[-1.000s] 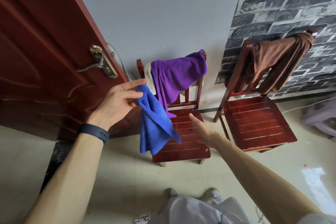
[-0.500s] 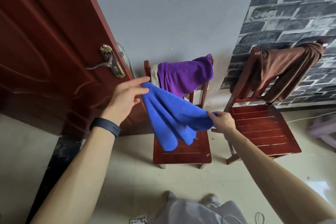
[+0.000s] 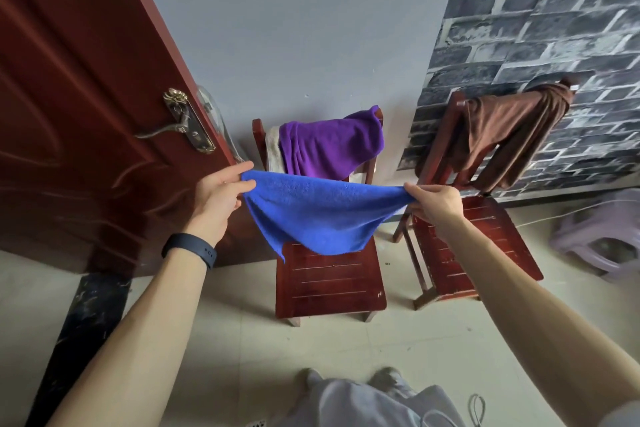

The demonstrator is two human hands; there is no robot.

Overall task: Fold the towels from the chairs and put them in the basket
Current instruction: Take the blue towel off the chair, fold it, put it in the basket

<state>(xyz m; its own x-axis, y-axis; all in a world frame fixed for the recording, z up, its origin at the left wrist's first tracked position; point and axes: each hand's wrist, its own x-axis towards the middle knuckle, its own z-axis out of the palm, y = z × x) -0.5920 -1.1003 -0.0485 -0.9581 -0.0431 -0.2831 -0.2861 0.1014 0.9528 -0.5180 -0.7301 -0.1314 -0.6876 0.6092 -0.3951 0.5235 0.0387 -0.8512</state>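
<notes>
Since 0.5 s before, the hands had spread well apart: the left hand [image 3: 218, 194] and right hand [image 3: 434, 199] each pinched 1 upper corner of the blue towel [image 3: 318, 215], stretched taut above the chair seat [image 3: 329, 284]. Keeping both corners level would probably give a square fold.

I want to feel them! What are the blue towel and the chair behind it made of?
The blue towel looks like soft fuzzy cloth, probably microfibre: its surface is nubbly and it sags limply. The left chair looks like wood, stained dark red and glossy: the seat shows separate slats and small pale scuffs.
</notes>
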